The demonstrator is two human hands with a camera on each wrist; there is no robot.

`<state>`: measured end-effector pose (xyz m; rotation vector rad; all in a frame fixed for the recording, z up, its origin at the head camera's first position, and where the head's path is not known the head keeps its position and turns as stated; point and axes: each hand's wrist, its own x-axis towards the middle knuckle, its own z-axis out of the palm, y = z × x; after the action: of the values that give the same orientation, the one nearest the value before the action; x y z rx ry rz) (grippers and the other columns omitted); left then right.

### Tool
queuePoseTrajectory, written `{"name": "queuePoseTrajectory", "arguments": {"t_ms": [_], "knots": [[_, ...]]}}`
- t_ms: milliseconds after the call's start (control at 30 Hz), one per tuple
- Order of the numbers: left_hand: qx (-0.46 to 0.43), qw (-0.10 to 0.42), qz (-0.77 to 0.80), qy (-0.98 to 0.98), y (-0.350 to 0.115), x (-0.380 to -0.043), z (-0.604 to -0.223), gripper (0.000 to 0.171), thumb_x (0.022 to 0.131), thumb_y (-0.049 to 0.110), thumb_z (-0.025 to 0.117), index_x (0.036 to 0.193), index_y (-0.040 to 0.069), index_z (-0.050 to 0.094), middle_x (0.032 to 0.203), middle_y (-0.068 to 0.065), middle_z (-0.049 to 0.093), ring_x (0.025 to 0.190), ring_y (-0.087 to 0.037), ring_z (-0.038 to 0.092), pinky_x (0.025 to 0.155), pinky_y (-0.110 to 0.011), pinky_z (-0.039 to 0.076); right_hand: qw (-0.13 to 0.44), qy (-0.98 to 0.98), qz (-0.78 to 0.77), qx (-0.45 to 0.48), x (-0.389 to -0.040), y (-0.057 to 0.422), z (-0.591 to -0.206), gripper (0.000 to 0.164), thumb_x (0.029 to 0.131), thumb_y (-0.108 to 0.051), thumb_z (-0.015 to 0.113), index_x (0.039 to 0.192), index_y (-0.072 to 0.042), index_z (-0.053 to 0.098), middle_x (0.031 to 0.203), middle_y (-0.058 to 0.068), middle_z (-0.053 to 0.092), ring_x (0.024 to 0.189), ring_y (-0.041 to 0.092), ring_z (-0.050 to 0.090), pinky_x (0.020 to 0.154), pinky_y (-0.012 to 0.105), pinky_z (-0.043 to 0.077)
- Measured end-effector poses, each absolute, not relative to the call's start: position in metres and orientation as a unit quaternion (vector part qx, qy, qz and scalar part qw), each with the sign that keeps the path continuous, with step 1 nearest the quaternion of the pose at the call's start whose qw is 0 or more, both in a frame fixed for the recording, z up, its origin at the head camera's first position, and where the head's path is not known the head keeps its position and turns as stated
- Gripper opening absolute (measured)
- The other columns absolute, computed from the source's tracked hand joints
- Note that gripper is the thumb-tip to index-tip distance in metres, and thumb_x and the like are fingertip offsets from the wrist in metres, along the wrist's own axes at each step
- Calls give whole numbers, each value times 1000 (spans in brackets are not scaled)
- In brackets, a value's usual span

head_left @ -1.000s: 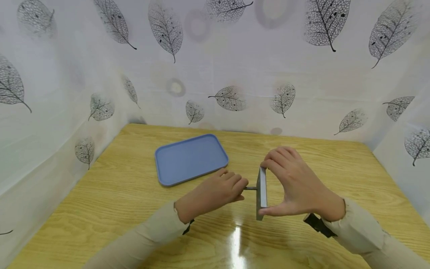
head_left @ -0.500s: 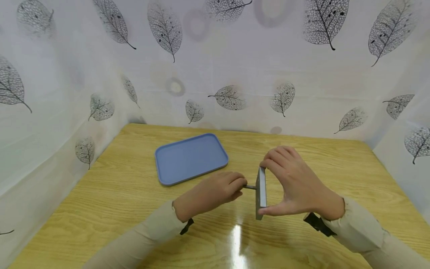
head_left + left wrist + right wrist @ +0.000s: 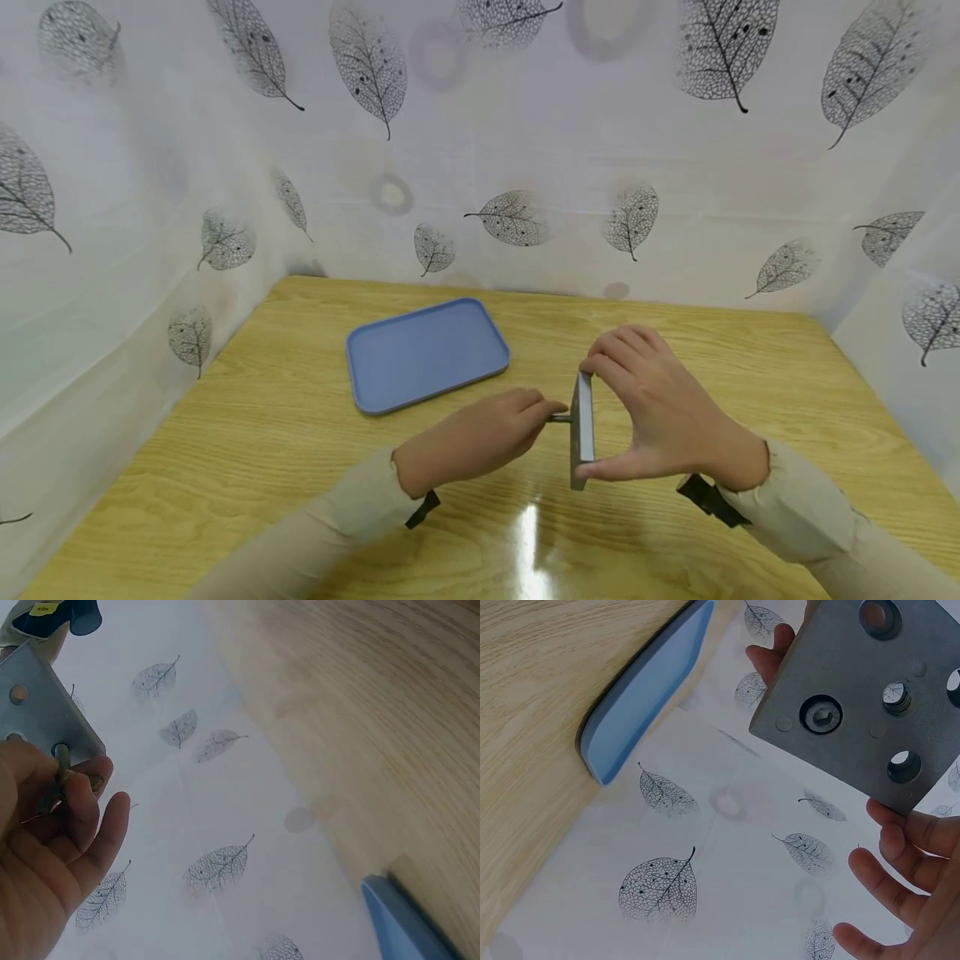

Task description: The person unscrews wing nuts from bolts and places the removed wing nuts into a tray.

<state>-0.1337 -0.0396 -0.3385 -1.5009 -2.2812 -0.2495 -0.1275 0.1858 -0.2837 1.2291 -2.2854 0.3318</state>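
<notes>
Holding, by the right-hand grip [image 3: 663,417]: one square-cornered metal plate [image 3: 582,429], grey, drilled with several round holes. Grip set wide across the plate, thumb at the near lower edge, fingertips at the far upper edge; plate held upright, raised over the wood-grain bench [image 3: 630,542], to the left of the palm. On the face towards the right palm, one recess is fitted with a hex-socketed piece [image 3: 823,716]; light shows through neighbouring holes.

Left-hand grip [image 3: 480,437]: narrow, fingers curled and pinching one slim metal rod [image 3: 561,418], which projects from a hole in the plate towards that hand. Rod lies near level, between the two grips; its further end is hidden by the fingers.

One blue tray [image 3: 427,356], rimmed, oblong with rounded corners: flat on the bench, beyond and to the left of the left-hand grip, near yet apart.

One pale cloth [image 3: 540,125], printed with dark skeleton leaves: beyond both grips and the tray.

Cream sleeves [image 3: 802,508] and dark wrist straps [image 3: 712,500]: behind the grips.
</notes>
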Motion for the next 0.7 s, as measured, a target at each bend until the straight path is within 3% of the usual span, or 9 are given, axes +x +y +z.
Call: {"name": "queuePoseTrajectory", "arguments": {"t_ms": [167,433,700], "knots": [[-536,172,-100,-820,-39,-134,-339,34,90,13,62,123,5,56,90,0,61,76,-6,53,69,-14,46,257,-845,123,453,-128,186,-284,82,64,-83,55,97,-8,60,96,4,56,94,22,48,92,44,35],[-518,226,-50,-824,-39,-135,-337,29,86,19,67,114,13,63,89,7,68,76,-6,57,69,-15,46,259,-844,122,454,-128,185,-284,82,64,-84,53,97,-9,60,96,5,55,94,22,48,92,45,35],[-501,225,-25,-835,-39,-134,-338,26,92,23,61,116,14,63,81,5,56,67,-5,48,61,-15,38,257,-844,124,453,-128,184,-283,82,62,-83,57,97,-9,60,96,4,56,94,22,48,92,45,35]]}}
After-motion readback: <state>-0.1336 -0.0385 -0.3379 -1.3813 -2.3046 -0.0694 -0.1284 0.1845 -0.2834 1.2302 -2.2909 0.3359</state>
